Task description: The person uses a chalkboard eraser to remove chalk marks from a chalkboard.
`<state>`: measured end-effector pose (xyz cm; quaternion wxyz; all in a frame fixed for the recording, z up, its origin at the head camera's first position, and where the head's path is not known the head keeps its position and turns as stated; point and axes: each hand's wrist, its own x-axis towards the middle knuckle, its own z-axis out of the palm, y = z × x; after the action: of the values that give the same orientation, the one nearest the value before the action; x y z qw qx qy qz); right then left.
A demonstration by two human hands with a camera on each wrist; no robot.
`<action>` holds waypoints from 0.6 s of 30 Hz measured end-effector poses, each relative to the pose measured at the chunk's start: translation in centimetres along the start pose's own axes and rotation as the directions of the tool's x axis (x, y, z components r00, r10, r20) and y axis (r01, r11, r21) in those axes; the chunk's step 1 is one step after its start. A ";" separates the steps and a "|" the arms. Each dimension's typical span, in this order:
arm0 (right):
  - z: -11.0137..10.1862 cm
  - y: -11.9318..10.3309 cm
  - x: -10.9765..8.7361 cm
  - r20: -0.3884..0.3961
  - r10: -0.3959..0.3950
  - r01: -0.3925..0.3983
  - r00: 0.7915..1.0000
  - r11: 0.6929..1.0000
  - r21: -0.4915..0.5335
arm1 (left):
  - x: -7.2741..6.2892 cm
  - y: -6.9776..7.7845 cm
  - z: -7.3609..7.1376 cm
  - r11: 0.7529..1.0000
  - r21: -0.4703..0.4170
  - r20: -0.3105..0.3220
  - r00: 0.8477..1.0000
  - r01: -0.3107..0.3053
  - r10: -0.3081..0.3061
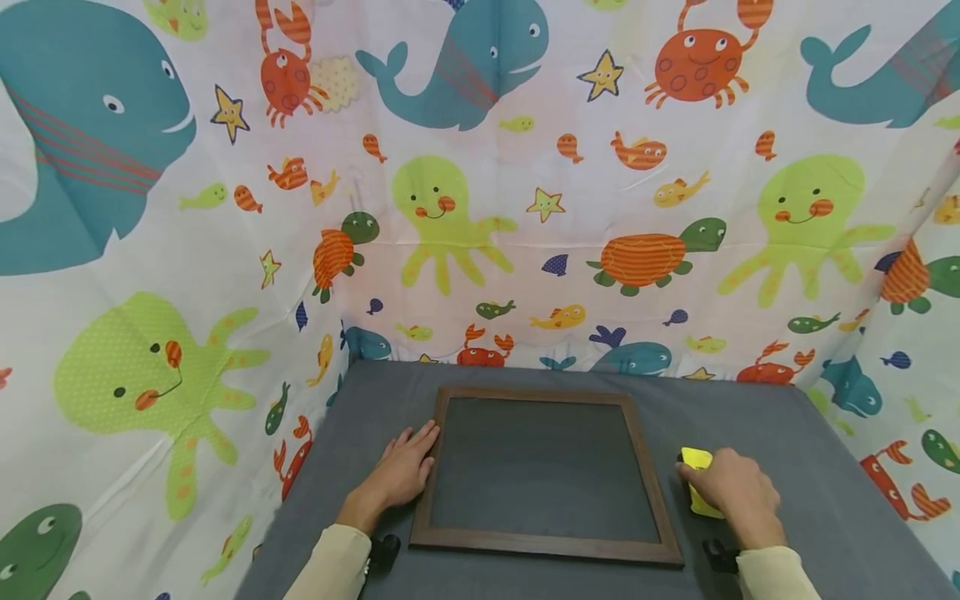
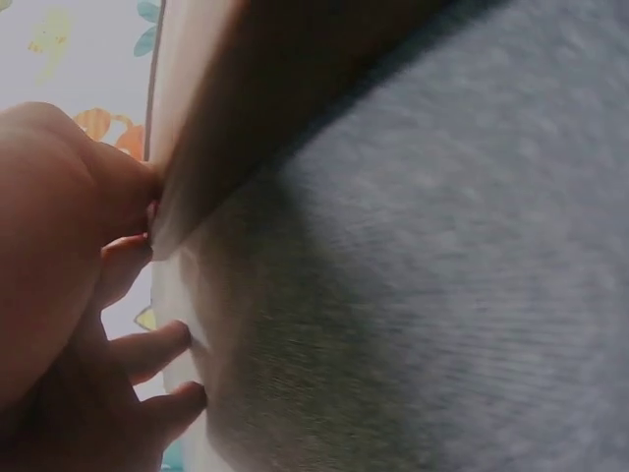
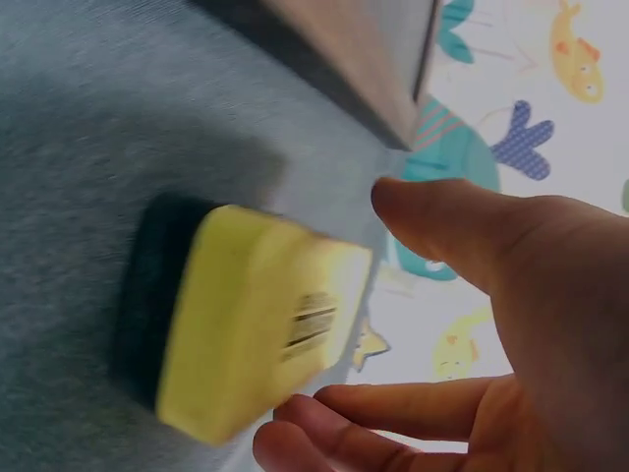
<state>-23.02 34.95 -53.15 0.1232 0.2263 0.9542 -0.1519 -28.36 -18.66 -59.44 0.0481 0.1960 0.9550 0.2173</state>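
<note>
A small blackboard with a brown wooden frame lies flat on the grey cloth. At its left side rests my left hand, fingers spread, fingertips at the frame's edge. In the left wrist view the thumb touches the side of the frame. Right of the board sits a yellow board eraser with a dark underside and a barcode on one face. My right hand is over it, thumb held apart from the curved fingers; fingertips come right up to the eraser's lower edge.
Grey cloth covers the table around the board. A white sheet printed with sea animals hangs at the back and both sides. Dark wrist cameras sit at both sleeves.
</note>
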 end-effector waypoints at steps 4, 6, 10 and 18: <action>-1.0 -0.6 -0.5 -0.035 -0.086 0.086 0.996 0.996 0.016 | -0.3 0.2 -0.3 1.000 0.005 -0.007 1.000 0.001 -0.001; -1.5 -1.0 -0.6 -0.084 -0.160 0.162 0.984 0.987 0.023 | -0.2 0.4 -0.7 1.000 0.021 -0.028 1.000 -0.001 0.001; -2.2 -2.2 -1.0 -0.218 -0.313 0.326 0.924 0.945 0.026 | 0.4 0.8 -2.2 0.999 0.051 -0.094 0.996 0.001 0.003; -2.1 -4.5 -1.6 -0.389 -0.415 0.458 0.822 0.889 0.020 | 1.7 1.3 -5.7 0.992 0.119 -0.164 0.986 0.048 -0.028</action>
<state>-24.11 31.23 -49.66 -0.1121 0.0328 0.9760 -0.1836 -30.48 -19.21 -53.73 -0.0376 0.1619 0.9708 0.1727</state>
